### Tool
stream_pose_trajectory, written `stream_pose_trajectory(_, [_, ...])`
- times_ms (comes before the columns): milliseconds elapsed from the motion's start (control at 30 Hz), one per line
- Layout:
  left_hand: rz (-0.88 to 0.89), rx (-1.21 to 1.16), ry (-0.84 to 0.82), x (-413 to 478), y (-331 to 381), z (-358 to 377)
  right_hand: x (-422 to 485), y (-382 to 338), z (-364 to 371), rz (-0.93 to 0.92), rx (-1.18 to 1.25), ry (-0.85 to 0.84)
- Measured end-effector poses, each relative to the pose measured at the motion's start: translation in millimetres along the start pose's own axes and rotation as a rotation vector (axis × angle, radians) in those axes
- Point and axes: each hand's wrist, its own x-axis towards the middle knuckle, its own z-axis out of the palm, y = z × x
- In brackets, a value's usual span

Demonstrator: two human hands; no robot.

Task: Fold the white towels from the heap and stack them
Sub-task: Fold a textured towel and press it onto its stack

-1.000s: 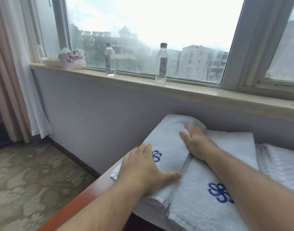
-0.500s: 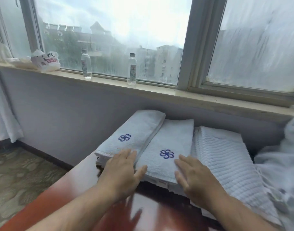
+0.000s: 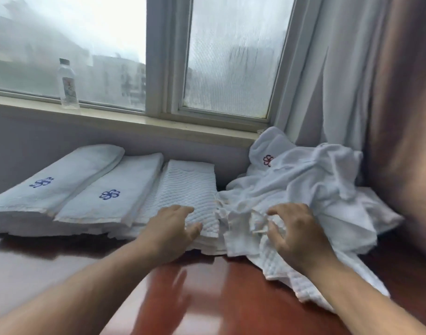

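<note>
**Left grip flat on the folded towel, right grip bent over the heap**

My left grip (image 3: 171,228) lies open, its fingers nearly straight and the thumb spread. It rests on the near end of the quilted folded towel (image 3: 188,187). My right grip (image 3: 294,234) is over the near left edge of the heap (image 3: 308,182). Its fingers are bent and spread, with the tips on the crumpled white cloth. I cannot tell whether they have hold of a fold.

The heap sits at the far right of the red-brown surface (image 3: 219,288), against the curtain (image 3: 340,81). It touches the quilted towel's right edge. Left of that towel, two more folded towels lie side by side, each with a blue flower mark: the middle one (image 3: 115,189) and the far-left one (image 3: 52,180). A bottle (image 3: 68,87) stands on the window sill (image 3: 139,123) beyond them.
</note>
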Motion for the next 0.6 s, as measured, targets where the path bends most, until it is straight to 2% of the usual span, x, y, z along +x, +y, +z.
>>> stream_pose_trajectory(133, [0.101,-0.038,-0.047,19.2,62.5,45.6,-17.9,67.5,-20.2,0.187,-0.043,0.076])
stream_pose_trajectory(233, [0.175,-0.166,-0.053,27.6,93.4,69.4,-31.3,96.6,-11.2,0.315,0.009,0.180])
stream_pose_trajectory(333, [0.247,-0.311,-0.044,38.8,112.3,91.6,-41.6,115.0,17.5,0.474,0.109,0.158])
stream_pose_trajectory(467, [0.216,-0.427,-0.079,58.7,133.4,127.5,-38.3,128.9,39.6,0.494,0.154,0.171])
stream_pose_trajectory(600, [0.177,-0.391,0.045,72.0,140.6,157.8,-36.7,138.2,33.8,0.517,0.327,0.197])
